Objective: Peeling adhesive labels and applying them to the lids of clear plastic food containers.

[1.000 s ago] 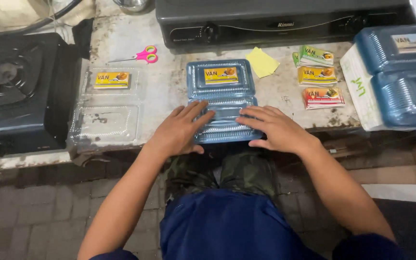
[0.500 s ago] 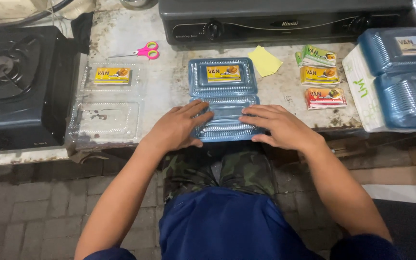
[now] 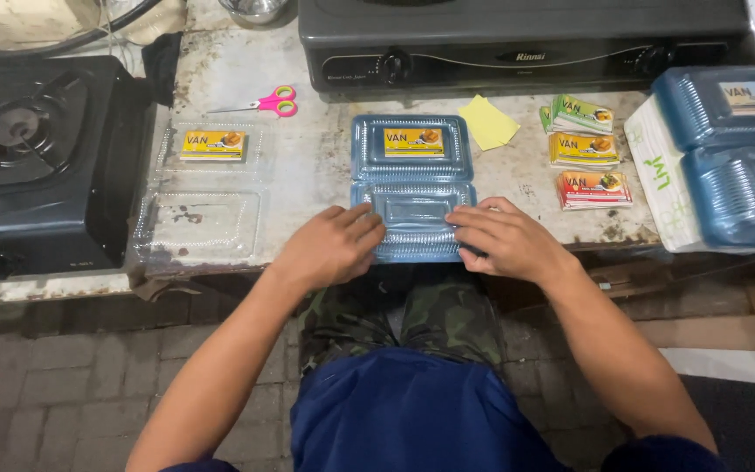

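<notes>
**Both hands flat on near half of blue clamshell, table centre**

Blue plastic clamshell container (image 3: 412, 185) lying open on table (image 3: 316, 166), dead centre, straight ahead at 12 o'clock from body. Long axis running 12-to-6: labelled half toward 12, ribbed half toward 6, overhanging near table edge slightly. Hinge line crossing 9-to-3 at the middle.

Left hand (image 3: 329, 246) pressed on ribbed half from 8 o'clock side, fingers spread and flat, nothing gripped. Right hand (image 3: 507, 240) same from 4 o'clock side, fingertips pointing inward toward 9, palm down, also not closed round anything. Both touching container; equally near, fingertips almost meeting over the near half.

Around: clear clamshell (image 3: 203, 188) at 9 o'clock, open, same 12-to-6 lie, well apart from left hand. Pink scissors (image 3: 264, 103) at 11. Yellow paper square (image 3: 491, 122) at 1, just beside container corner. Stack of label cards (image 3: 583, 149) at 2. Stacked blue containers (image 3: 731, 157) far at 3. Black stove (image 3: 37, 157) far at 9.
</notes>
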